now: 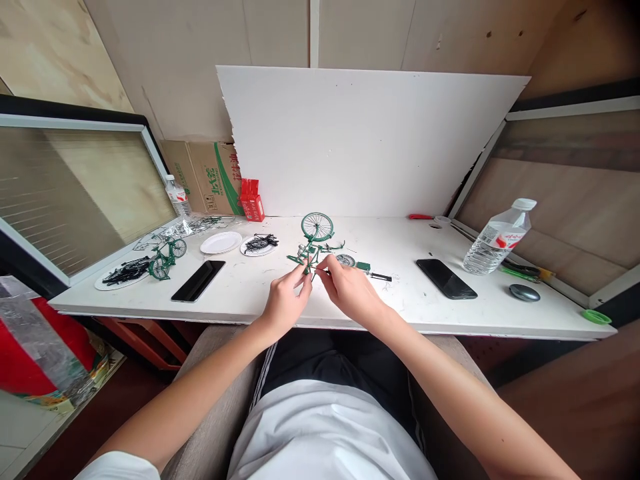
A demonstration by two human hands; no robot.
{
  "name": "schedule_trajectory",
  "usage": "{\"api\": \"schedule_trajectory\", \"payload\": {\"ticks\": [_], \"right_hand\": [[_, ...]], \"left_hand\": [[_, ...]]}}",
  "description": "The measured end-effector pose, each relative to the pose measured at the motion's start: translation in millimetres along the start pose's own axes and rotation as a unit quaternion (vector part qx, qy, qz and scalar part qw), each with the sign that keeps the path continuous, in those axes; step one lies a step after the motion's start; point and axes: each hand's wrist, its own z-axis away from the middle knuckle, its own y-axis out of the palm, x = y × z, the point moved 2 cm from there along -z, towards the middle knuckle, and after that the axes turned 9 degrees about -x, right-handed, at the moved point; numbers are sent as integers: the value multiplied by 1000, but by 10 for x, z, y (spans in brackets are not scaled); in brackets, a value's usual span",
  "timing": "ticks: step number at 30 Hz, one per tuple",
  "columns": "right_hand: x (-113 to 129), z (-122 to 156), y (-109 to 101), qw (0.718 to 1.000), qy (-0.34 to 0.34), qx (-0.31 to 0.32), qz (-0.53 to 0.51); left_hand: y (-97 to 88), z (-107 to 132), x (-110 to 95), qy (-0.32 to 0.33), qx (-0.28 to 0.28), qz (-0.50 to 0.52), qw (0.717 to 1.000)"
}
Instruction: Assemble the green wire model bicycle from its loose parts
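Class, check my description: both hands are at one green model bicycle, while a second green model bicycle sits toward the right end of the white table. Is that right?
Not quite: the head view shows the second green model bicycle toward the left end of the white table. Both hands, left and right, are indeed at one green model bicycle.

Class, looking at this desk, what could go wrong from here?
The left hand pinches a green model bicycle, which looks thin enough to bend if squeezed hard. The spoked wheel lying beside the right hand might get knocked away. The capped water bottle stands near the black smartphone and could topple onto it.
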Motion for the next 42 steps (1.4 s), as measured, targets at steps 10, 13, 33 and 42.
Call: {"api": "schedule_trajectory", "payload": {"ticks": [10,13,33,42], "right_hand": [[-4,-9,-13,959,95,5,-266],[-17,-31,-10,882,201,58,-422],[-90,-12,127,959,147,21,-242],[-954,-137,113,975,215,0,-53]], "left_hand": [[-2,45,0,75,-24,-31,996],[-11,61,17,104,-32,-49,993],[55,0,180,-197,37,163,966],[107,-37,452,-370,31,262,891]]}}
